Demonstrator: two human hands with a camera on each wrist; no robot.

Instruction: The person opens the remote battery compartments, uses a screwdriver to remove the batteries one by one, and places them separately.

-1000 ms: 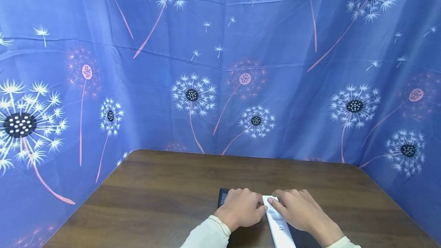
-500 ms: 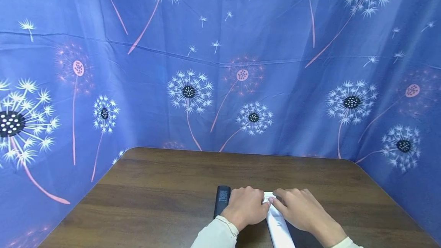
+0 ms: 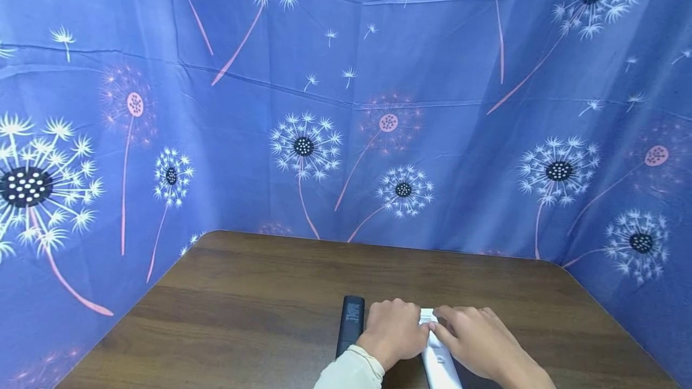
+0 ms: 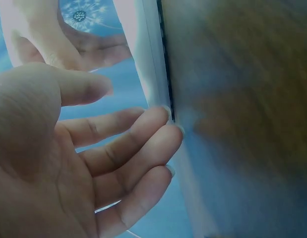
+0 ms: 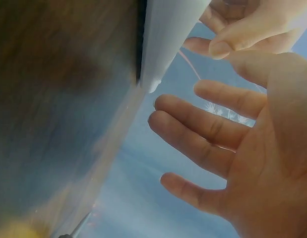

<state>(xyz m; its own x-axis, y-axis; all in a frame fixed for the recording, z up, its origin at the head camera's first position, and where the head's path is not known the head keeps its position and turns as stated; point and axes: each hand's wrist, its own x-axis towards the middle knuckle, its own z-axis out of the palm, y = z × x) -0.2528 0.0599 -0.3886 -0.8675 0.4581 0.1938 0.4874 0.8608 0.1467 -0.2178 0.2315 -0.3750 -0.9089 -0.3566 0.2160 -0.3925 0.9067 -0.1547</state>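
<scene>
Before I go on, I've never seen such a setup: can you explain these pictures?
There is no machine, just a person's bare left hand and right hand. The wide picture comes from a camera on the person's head, looking forward and down. The two close ones come from cameras on the wrists, each showing its own hand's palm. On the brown table are a long white object, between the hands, and a black object with printed text, left of the left hand. A blue dandelion-patterned cloth hangs behind. Both hands are at the white object's far end, fingers loosely extended; neither clearly grips it, and contact is hard to judge.
</scene>
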